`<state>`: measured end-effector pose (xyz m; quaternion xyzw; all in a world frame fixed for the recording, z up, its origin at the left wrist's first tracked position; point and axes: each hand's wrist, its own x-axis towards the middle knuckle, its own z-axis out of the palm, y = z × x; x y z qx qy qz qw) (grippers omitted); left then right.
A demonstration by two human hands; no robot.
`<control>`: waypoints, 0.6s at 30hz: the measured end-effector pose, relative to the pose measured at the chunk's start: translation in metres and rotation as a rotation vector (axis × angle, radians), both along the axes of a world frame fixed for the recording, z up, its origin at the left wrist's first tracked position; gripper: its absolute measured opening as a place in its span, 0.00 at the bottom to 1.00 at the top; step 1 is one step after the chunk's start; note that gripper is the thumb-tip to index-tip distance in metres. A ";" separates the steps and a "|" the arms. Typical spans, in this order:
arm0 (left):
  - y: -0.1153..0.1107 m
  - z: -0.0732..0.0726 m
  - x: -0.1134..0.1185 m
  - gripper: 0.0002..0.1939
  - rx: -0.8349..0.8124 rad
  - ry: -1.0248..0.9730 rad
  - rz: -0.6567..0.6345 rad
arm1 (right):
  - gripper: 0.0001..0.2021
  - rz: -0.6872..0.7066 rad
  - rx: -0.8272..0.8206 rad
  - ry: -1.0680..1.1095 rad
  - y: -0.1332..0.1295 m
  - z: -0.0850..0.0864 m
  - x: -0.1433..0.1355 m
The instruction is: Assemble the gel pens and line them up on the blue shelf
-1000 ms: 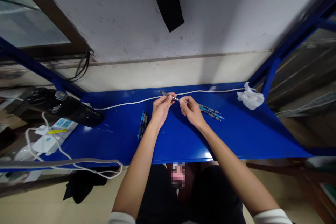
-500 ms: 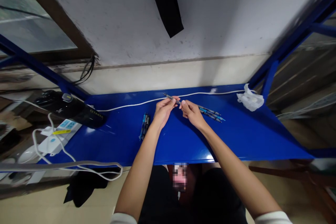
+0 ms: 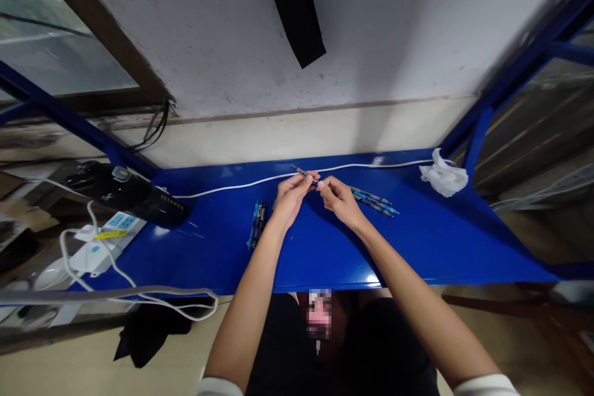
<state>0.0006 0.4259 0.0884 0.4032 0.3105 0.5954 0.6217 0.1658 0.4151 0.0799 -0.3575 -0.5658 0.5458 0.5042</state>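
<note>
Over the middle of the blue table, my left hand pinches a slim dark pen, its tip pointing up and to the left. My right hand is closed at the pen's other end, close beside the left fingers. Whether it grips the pen barrel or a small part is too fine to see. Several pens with blue and grey barrels lie just right of my right hand, partly hidden by it. Left of my left wrist lies another group of pens, side by side.
A black bottle lies at the table's left, by a white power strip with loose cables. Crumpled tissue sits at the back right. A white cable runs along the back of the blue table. Blue frame posts rise at both sides.
My right fingers have shifted slightly along the pen's rear end. Both hands stay at nearly the same place, and the pens on the table lie as before.
</note>
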 end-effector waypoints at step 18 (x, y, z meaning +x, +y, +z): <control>-0.002 0.003 0.002 0.15 -0.033 -0.027 0.017 | 0.24 0.067 -0.043 0.042 0.001 0.000 0.001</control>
